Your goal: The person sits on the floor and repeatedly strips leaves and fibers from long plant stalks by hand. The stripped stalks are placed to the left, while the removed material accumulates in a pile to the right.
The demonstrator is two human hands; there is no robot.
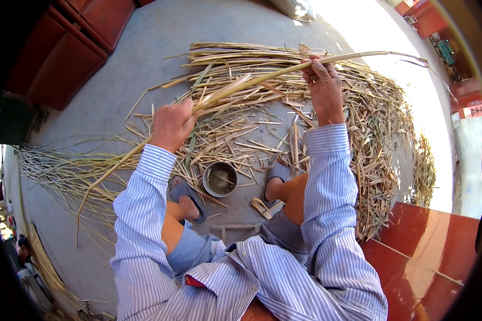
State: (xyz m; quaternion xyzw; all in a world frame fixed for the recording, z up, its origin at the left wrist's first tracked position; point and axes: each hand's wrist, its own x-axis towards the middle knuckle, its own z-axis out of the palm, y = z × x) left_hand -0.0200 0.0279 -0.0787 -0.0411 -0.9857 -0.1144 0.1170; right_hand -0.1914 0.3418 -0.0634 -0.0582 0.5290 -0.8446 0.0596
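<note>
A long pale reed-like stalk (270, 74) runs slantwise across the view, rising to the right. My left hand (172, 124) is closed round it in a fist, and its thin lower length trails down to the left past my sleeve. Higher up, my right hand (324, 88) pinches the same stalk between thumb and fingers. A papery husk (231, 88) stands partly loose from the stalk between the hands. Below and behind the hands lies a layer of cut stalks (219, 56) on the floor. A thin bundle of stalks (64, 166) spreads out at the left.
Between my sandalled feet stands a round metal pot (220, 180) with murky contents. Dry husks (372, 160) are heaped at the right. A red panel (423, 251) lies at the lower right, red upholstered seats (69, 69) stand upper left, and a pale sack (294, 8) sits at the top.
</note>
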